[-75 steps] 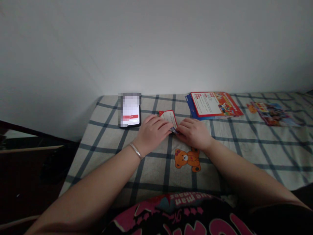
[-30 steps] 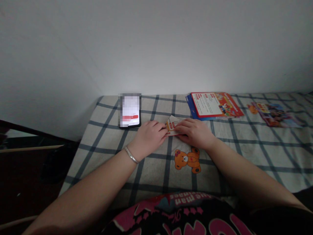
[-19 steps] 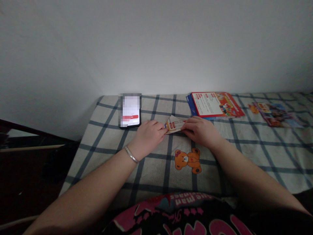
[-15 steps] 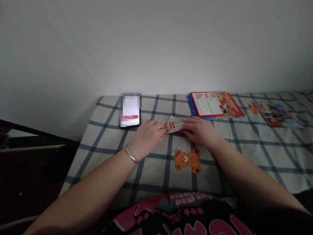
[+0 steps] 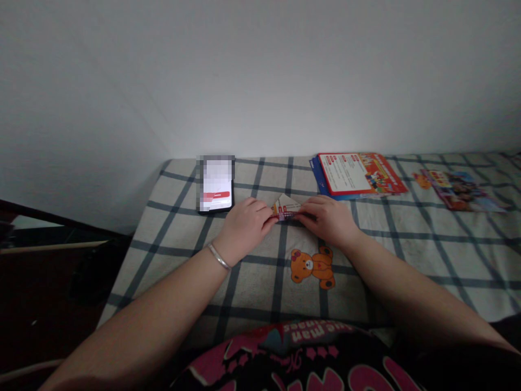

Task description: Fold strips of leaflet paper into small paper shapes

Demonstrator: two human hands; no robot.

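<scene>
A surface covered with a pale cloth checked in dark blue-grey lines meets a plain, light grey wall along its far edge. Its left edge slants toward the viewer, and beyond it lies a dark, hard-to-read space. The cloth looks woven and slightly rumpled toward the right, and an orange bear print sits near the middle.

Near the far left corner lies a flat black phone with a lit screen, partly pixelated. Right of center along the far edge, a stack of printed sheets shows red and white over blue. Farther toward the right edge is a glossy, many-colored leaflet.

The folded paper, printed and peaked like a low triangle, is at mid-surface, between the phone and the stack but closer to the viewer. The left hand, with a silvery bangle at its wrist, pinches the paper's left end; the right hand pinches its right end. Both have fingers curled close together, backs upward, with forearms angling inward over a dark shirt with pink lettering.
</scene>
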